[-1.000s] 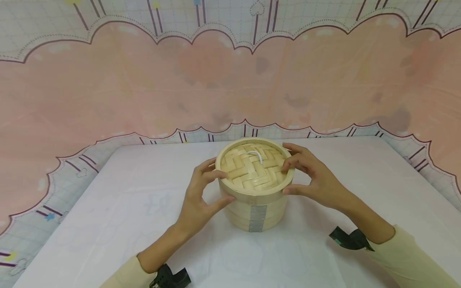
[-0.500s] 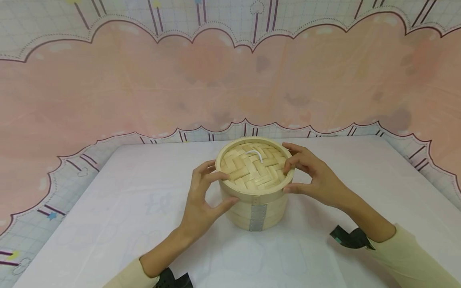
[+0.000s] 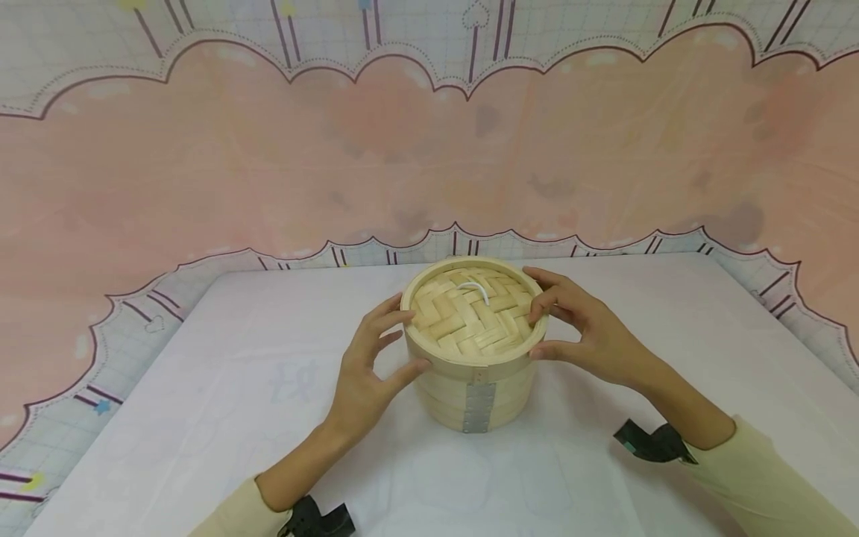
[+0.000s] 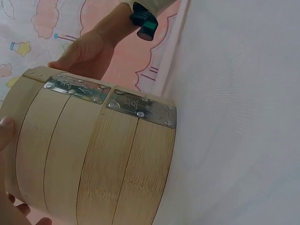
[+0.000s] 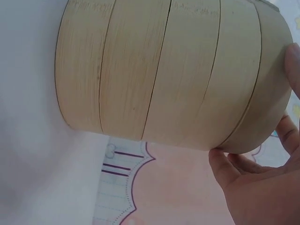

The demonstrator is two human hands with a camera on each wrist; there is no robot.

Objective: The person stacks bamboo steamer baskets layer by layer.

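Observation:
A round bamboo steamer (image 3: 439,399) stands upright on the white table, its woven lid (image 3: 470,317) seated on top with a small white loop handle (image 3: 478,289). My left hand (image 3: 365,377) holds the lid's left rim, thumb at the near side and fingertips at the edge. At the opposite side my right hand (image 3: 597,335) grips the lid's rim, one finger curled over the top and the thumb on the side. In the right wrist view, the right hand's fingers (image 5: 225,168) touch the lid's edge. Metal plates (image 4: 77,87) join the steamer's bands in the left wrist view.
The white table (image 3: 221,418) spreads around the steamer. Behind it hangs a pink and white patterned cloth (image 3: 302,164), which also runs down both sides of the table. A black wrist strap (image 3: 654,444) sits at the right sleeve.
My left hand's index finger and thumb have slid slightly outward, from over the lid to its left edge. The right hand has hardly moved, and the steamer stays in place.

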